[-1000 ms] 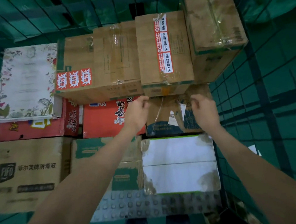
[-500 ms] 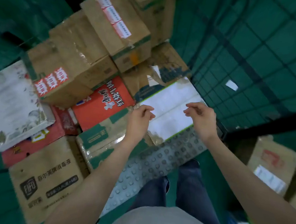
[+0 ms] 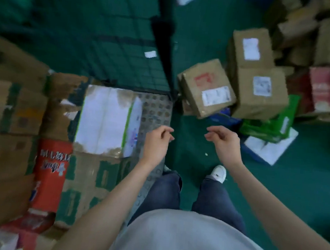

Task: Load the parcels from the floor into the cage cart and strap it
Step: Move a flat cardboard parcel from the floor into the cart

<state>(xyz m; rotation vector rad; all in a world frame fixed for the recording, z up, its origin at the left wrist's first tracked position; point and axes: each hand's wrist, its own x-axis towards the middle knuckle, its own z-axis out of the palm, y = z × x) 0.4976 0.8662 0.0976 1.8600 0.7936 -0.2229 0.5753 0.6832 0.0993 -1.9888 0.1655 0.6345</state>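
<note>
Many parcels stacked in cage cart point(image 3: 155, 111) at left; several boxes point(image 3: 208, 87) wait on floor upper right. My left hand point(image 3: 157, 140), right hand point(image 3: 224, 143) loosely curled, empty. Strapping undone.

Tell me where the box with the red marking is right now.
The box with the red marking lies tilted on the green floor right of the cage cart, against a taller stacked box.
</note>
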